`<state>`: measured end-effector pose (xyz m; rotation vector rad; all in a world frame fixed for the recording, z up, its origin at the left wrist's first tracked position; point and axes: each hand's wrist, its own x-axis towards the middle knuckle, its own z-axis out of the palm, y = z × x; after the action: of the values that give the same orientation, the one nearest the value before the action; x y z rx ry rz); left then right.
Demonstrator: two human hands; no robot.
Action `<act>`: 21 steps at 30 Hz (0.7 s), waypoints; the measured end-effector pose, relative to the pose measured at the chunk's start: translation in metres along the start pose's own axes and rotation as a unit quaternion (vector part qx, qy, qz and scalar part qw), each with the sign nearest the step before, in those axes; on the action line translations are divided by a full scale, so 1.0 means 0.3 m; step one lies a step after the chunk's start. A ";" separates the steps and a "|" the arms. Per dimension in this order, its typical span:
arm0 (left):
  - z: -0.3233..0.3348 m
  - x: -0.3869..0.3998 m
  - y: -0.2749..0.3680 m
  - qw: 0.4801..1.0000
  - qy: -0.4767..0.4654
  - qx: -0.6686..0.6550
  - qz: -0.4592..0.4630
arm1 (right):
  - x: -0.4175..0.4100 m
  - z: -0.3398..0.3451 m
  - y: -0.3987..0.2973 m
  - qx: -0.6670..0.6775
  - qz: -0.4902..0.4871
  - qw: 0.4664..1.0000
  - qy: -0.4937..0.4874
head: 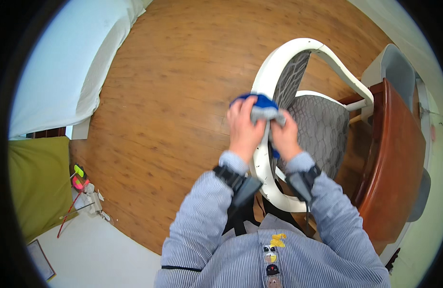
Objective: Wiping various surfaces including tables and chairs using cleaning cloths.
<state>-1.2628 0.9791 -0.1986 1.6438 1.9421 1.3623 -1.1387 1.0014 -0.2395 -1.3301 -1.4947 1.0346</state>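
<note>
Between my two hands is a bunched blue and light-grey cloth item (263,104), slightly blurred; its exact kind cannot be told. My left hand (244,126) grips its left side, fingers curled over the blue top. At its right edge, my right hand (285,134) pinches the grey part, and a bit of blue shows below that hand. Both hands are over the top rail of a white wooden armchair (275,68) with chipped paint. The chair's patterned grey seat (317,126) lies to the right of my hands. Whether the cloth touches the rail is hard to tell.
A reddish-brown wooden table (394,162) stands right of the armchair, with a grey chair (398,72) beyond it. At the left are a white-draped piece of furniture (70,64), a green cloth cover (41,180) and small clutter (93,199). Wood flooring (171,90) lies between.
</note>
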 end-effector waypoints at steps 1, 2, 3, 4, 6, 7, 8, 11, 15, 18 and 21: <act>0.008 0.060 -0.028 1.000 -0.003 0.009 0.019 | 0.054 0.016 -0.055 0.020 0.017 1.000 -0.011; 0.019 0.110 -0.016 0.999 -0.002 0.034 0.028 | 0.104 0.012 -0.079 0.021 0.018 1.000 -0.008; 0.034 0.147 -0.003 0.998 -0.002 0.044 0.036 | 0.141 0.009 -0.087 0.016 0.021 1.000 0.006; 0.044 0.167 -0.003 0.997 -0.017 0.062 0.049 | 0.156 0.011 -0.080 -0.007 0.027 1.000 0.012; 0.041 0.171 -0.008 0.994 -0.038 0.073 0.068 | 0.134 0.022 -0.067 -0.016 0.028 0.999 0.010; 0.044 0.161 -0.017 0.993 -0.043 0.079 0.079 | 0.103 0.026 -0.066 -0.005 0.022 1.000 0.002; 0.042 0.149 -0.023 0.991 -0.048 0.086 0.091 | 0.058 0.028 -0.070 -0.027 0.029 0.999 0.009; 0.010 0.055 -0.008 0.990 -0.091 0.040 0.101 | -0.088 0.000 -0.086 -0.050 0.039 0.998 -0.001; -0.118 -0.165 0.025 0.966 -0.132 0.153 0.160 | -0.305 -0.082 -0.071 -0.057 0.000 0.993 -0.106; -0.165 -0.347 0.092 0.933 -0.215 0.222 0.186 | -0.485 -0.206 0.016 -0.063 -0.024 0.985 -0.157; -0.184 -0.525 0.168 0.892 -0.289 0.268 0.219 | -0.605 -0.345 0.034 -0.098 -0.029 0.978 -0.183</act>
<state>-1.2176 0.8111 -0.1873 2.4925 1.7045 0.3144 -1.0256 0.8255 -0.2328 -1.2668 -1.9417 1.1632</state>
